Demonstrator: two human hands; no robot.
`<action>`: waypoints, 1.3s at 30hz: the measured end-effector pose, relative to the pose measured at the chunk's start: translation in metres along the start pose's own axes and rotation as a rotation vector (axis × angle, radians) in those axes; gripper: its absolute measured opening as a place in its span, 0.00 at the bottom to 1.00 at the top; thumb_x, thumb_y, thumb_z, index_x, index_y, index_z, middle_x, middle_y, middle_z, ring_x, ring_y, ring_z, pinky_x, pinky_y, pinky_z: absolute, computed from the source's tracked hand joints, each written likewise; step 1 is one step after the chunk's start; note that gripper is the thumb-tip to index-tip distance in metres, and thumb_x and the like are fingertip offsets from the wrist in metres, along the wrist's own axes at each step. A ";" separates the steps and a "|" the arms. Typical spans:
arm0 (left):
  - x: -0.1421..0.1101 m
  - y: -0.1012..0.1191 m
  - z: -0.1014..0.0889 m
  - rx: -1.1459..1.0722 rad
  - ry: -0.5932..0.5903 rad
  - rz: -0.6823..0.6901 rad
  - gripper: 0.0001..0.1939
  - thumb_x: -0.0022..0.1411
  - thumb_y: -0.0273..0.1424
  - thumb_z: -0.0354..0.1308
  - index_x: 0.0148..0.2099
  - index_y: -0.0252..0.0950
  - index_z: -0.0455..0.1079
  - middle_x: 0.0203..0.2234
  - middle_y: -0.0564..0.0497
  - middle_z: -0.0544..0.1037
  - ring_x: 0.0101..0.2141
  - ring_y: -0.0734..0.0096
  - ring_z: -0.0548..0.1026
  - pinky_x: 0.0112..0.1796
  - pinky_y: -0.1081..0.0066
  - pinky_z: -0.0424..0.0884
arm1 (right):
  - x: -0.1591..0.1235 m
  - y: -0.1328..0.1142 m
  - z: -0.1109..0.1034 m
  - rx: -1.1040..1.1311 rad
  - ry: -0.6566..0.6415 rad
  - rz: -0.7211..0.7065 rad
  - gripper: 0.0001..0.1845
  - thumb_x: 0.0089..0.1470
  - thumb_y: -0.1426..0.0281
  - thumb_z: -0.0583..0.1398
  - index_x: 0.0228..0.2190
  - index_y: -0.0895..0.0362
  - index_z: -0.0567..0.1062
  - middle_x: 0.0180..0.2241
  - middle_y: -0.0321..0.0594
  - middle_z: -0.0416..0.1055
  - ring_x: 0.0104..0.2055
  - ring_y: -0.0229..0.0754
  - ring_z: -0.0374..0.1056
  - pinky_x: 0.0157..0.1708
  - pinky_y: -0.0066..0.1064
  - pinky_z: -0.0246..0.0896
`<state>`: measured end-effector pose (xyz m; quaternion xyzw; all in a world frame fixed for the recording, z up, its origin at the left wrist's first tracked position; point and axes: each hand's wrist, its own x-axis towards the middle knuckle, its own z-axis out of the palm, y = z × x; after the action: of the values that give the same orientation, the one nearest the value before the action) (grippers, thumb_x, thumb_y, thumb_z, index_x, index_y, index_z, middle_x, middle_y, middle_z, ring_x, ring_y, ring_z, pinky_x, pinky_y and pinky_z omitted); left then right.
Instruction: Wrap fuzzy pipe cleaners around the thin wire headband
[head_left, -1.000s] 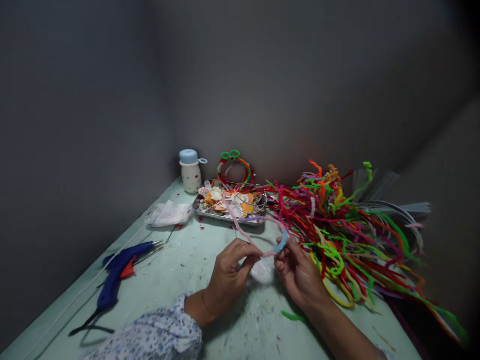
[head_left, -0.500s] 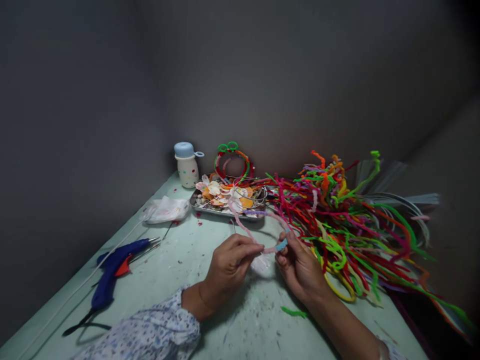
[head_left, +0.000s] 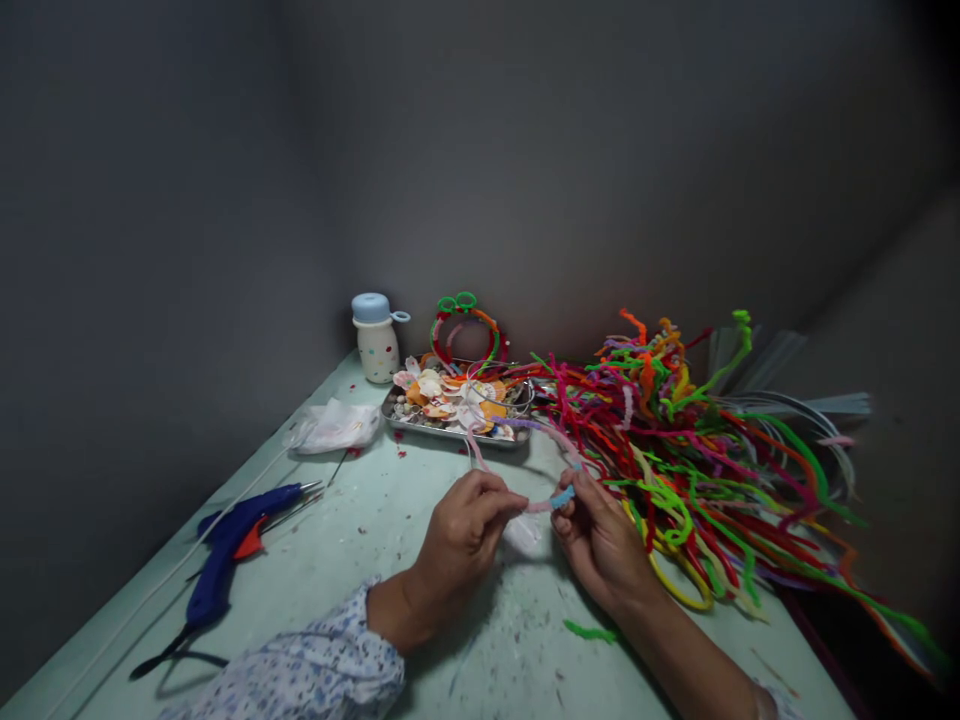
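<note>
A thin hoop wrapped in pink and purple pipe cleaner [head_left: 538, 507] is held between my hands above the table. My left hand [head_left: 463, 530] pinches its pink front part between thumb and fingertips. Just to the right, my right hand [head_left: 606, 550] has its thumb and fingers closed on the hoop at a short light blue pipe cleaner [head_left: 562, 497] wound around it. The far side of the hoop reaches toward the metal tray [head_left: 450, 436]. Beneath the hands lies something clear and whitish [head_left: 523, 535], partly hidden.
A blue glue gun [head_left: 217, 560] with its cord and a plastic bag [head_left: 336, 426] lie at left. Behind stand a speckled bottle [head_left: 376, 350] and a finished-looking colourful hoop [head_left: 497, 340]. A large pipe cleaner pile [head_left: 660, 430] covers the right. A green scrap [head_left: 590, 632] lies in front.
Both hands keep their hold on the hoop and have barely moved. The whole view has shifted slightly, so the table's things sit a little lower.
</note>
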<state>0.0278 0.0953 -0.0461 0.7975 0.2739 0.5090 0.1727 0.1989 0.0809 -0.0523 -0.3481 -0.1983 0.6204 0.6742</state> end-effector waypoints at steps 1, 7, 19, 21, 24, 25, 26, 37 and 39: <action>0.000 0.000 0.000 0.012 0.000 -0.001 0.10 0.62 0.22 0.52 0.42 0.35 0.73 0.32 0.47 0.71 0.33 0.71 0.71 0.33 0.71 0.70 | 0.000 0.000 0.000 -0.001 -0.006 -0.004 0.11 0.45 0.66 0.68 0.29 0.57 0.75 0.20 0.30 0.66 0.19 0.29 0.61 0.18 0.17 0.60; 0.002 0.003 -0.002 0.100 -0.025 -0.009 0.09 0.63 0.24 0.52 0.41 0.36 0.73 0.32 0.47 0.72 0.34 0.70 0.70 0.34 0.69 0.69 | -0.006 0.002 0.001 -0.077 -0.057 -0.003 0.13 0.47 0.62 0.66 0.32 0.56 0.73 0.18 0.31 0.66 0.19 0.31 0.61 0.17 0.19 0.59; -0.001 0.011 -0.005 0.211 -0.029 0.068 0.09 0.61 0.22 0.54 0.44 0.36 0.70 0.34 0.47 0.73 0.35 0.69 0.69 0.36 0.68 0.67 | -0.010 0.000 0.003 -0.132 -0.159 -0.017 0.09 0.50 0.64 0.64 0.31 0.55 0.72 0.21 0.31 0.68 0.19 0.31 0.63 0.18 0.19 0.60; -0.001 0.012 -0.006 0.236 -0.045 0.080 0.09 0.61 0.21 0.53 0.43 0.35 0.69 0.34 0.48 0.73 0.35 0.69 0.69 0.36 0.68 0.67 | -0.011 0.000 0.003 -0.133 -0.163 -0.025 0.08 0.51 0.64 0.63 0.31 0.55 0.72 0.21 0.31 0.67 0.19 0.31 0.63 0.18 0.19 0.60; 0.001 0.014 -0.006 0.263 -0.073 0.077 0.08 0.62 0.21 0.52 0.42 0.35 0.68 0.34 0.48 0.73 0.35 0.69 0.69 0.35 0.68 0.66 | -0.012 0.000 0.003 -0.130 -0.158 -0.031 0.08 0.51 0.64 0.64 0.31 0.55 0.72 0.21 0.31 0.67 0.20 0.31 0.63 0.19 0.20 0.60; 0.001 0.014 -0.006 0.270 -0.083 0.073 0.08 0.62 0.21 0.51 0.42 0.35 0.68 0.34 0.47 0.73 0.35 0.69 0.69 0.35 0.68 0.66 | -0.012 0.001 0.003 -0.131 -0.160 -0.030 0.08 0.51 0.64 0.64 0.31 0.55 0.72 0.21 0.31 0.67 0.20 0.31 0.62 0.19 0.20 0.60; 0.001 0.014 -0.006 0.277 -0.090 0.069 0.08 0.62 0.21 0.51 0.41 0.34 0.68 0.35 0.47 0.73 0.34 0.69 0.69 0.35 0.68 0.65 | -0.012 0.001 0.003 -0.132 -0.165 -0.028 0.08 0.51 0.64 0.64 0.31 0.55 0.72 0.21 0.31 0.67 0.20 0.31 0.62 0.19 0.20 0.60; 0.002 0.013 -0.002 0.321 -0.074 0.079 0.06 0.64 0.24 0.50 0.41 0.34 0.67 0.35 0.47 0.72 0.34 0.68 0.68 0.34 0.68 0.66 | -0.011 0.002 0.005 -0.103 -0.150 -0.042 0.11 0.48 0.64 0.66 0.30 0.56 0.71 0.22 0.32 0.68 0.20 0.31 0.63 0.18 0.20 0.61; 0.003 0.014 -0.004 0.348 -0.081 0.090 0.06 0.64 0.24 0.49 0.40 0.34 0.67 0.34 0.47 0.72 0.34 0.68 0.68 0.33 0.68 0.65 | -0.011 0.003 0.003 -0.116 -0.168 -0.040 0.11 0.49 0.63 0.65 0.32 0.56 0.71 0.21 0.32 0.69 0.19 0.31 0.64 0.18 0.19 0.61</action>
<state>0.0291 0.0859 -0.0341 0.8467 0.3145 0.4287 0.0202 0.1931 0.0708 -0.0502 -0.3293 -0.2964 0.6214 0.6463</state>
